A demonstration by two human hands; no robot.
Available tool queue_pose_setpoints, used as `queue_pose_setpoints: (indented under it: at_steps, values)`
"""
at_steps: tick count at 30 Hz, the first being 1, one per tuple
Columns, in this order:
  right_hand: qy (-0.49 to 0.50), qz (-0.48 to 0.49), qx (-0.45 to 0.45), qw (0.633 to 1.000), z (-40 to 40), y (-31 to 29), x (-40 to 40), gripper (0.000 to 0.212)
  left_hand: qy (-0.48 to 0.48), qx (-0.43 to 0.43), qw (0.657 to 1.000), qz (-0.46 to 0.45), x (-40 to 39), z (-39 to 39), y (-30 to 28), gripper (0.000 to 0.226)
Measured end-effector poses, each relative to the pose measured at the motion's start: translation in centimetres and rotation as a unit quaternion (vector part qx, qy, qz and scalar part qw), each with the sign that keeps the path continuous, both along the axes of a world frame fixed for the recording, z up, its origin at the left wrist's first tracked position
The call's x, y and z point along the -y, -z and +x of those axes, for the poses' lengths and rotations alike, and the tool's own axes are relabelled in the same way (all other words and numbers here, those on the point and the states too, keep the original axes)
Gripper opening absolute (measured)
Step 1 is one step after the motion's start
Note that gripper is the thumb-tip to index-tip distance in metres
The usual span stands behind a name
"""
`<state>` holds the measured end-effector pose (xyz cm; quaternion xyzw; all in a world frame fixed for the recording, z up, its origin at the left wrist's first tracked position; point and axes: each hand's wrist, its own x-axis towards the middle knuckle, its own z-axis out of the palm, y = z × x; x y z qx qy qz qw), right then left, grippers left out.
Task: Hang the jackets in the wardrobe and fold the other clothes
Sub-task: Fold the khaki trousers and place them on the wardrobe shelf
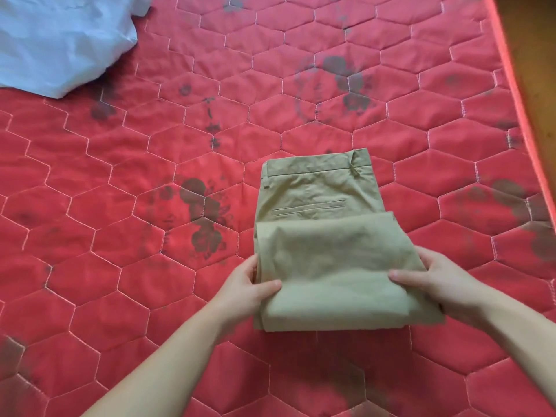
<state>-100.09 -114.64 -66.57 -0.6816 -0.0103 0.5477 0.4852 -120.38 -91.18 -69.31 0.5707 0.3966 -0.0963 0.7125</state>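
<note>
Khaki trousers (316, 206) pinched by both hands' fingers (403, 276).

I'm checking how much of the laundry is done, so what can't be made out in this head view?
- Light blue garment: cut off by the top and left edges, so its type is unclear.
- Khaki trousers: lower layers hidden under the top fold.
- Left hand and right hand: fingers hidden beneath the fabric.
- Wardrobe and jackets: outside the frame.
</note>
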Motion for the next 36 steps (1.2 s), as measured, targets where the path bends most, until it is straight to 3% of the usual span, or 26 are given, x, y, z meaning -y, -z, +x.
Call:
queue_pose_setpoints:
  at_steps: [5,7,10,14,18,23,33,34,36]
  values:
    - [0.119,0.03,0.122,0.985,3.9,-0.6,-4.5,0.019,-0.102,0.039,0.991,0.083,-3.4,4.9,0.1,0.026]
    - [0.08,-0.002,0.116,0.99,5.2,-0.3,-5.3,0.018,-0.141,0.004,0.988,0.066,-4.0,5.7,0.7,0.019]
    - [-0.039,-0.07,0.062,0.995,5.3,0.5,-4.6,0.025,-0.107,-0.043,0.993,0.002,-3.6,5.1,1.4,0.025]
    - [0.007,-0.011,0.057,0.998,5.3,0.3,-4.4,0.029,-0.09,0.014,0.995,0.03,-4.2,5.5,0.9,0.024]
    - [0.041,-0.001,0.148,0.988,6.1,0.4,-6.0,0.024,-0.108,0.039,0.991,0.064,-5.8,7.7,0.5,0.027]
    - [0.038,-0.102,0.268,0.957,5.4,2.4,-7.5,0.012,-0.094,-0.046,0.981,0.162,-6.1,9.0,1.0,0.052]
    - [0.066,-0.108,0.447,0.886,4.5,2.8,-8.7,0.006,-0.106,-0.005,0.947,0.303,-6.4,10.4,0.6,0.065]
    - [0.061,-0.119,0.442,0.887,4.6,3.0,-8.8,0.006,-0.091,-0.009,0.935,0.342,-6.4,10.6,0.6,0.067]
    - [0.056,-0.141,0.432,0.889,4.7,3.6,-8.9,0.003,-0.011,-0.033,0.87,0.492,-5.7,10.9,0.6,0.073]
